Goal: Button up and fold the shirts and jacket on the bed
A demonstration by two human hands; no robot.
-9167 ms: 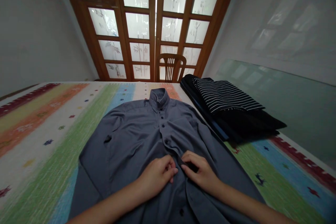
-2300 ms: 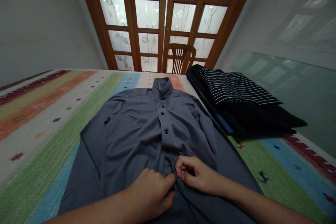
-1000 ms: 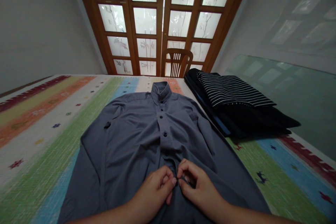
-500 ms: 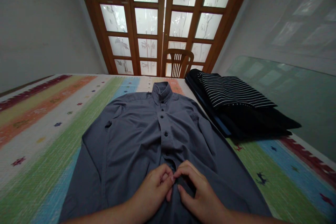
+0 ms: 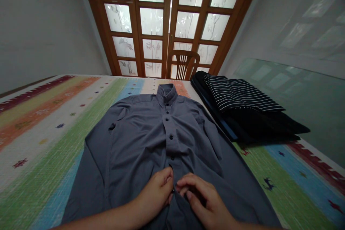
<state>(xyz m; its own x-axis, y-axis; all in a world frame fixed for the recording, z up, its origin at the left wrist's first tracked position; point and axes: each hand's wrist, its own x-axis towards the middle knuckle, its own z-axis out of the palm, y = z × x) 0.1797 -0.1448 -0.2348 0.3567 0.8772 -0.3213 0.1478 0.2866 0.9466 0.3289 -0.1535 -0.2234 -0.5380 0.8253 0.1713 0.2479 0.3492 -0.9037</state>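
Observation:
A dark grey long-sleeved shirt (image 5: 137, 125) lies front up with its collar pointing away from me. Its upper placket is closed, and several dark buttons run down it, one of them a button (image 5: 171, 137) at mid-chest. My left hand (image 5: 159, 190) is closed on the left edge of the placket low on the front, its fingertips partly tucked under the cloth. Just to its right, my right hand (image 5: 202, 197) curls with bent fingers against the other side of the placket. A small button shows between the hands; the right fingertips' hold is partly hidden.
A striped, colourful tablecloth (image 5: 51, 151) covers the table. Folded dark clothes (image 5: 250, 125), topped by a black-and-white striped piece (image 5: 239, 93), lie at the right. A wooden chair (image 5: 183, 63) stands beyond the far edge, before glazed wooden doors (image 5: 168, 25).
My hands have drawn slightly apart, the left one shifting a little left. The gap in the placket has closed up, and another button below mid-chest now shows plainly.

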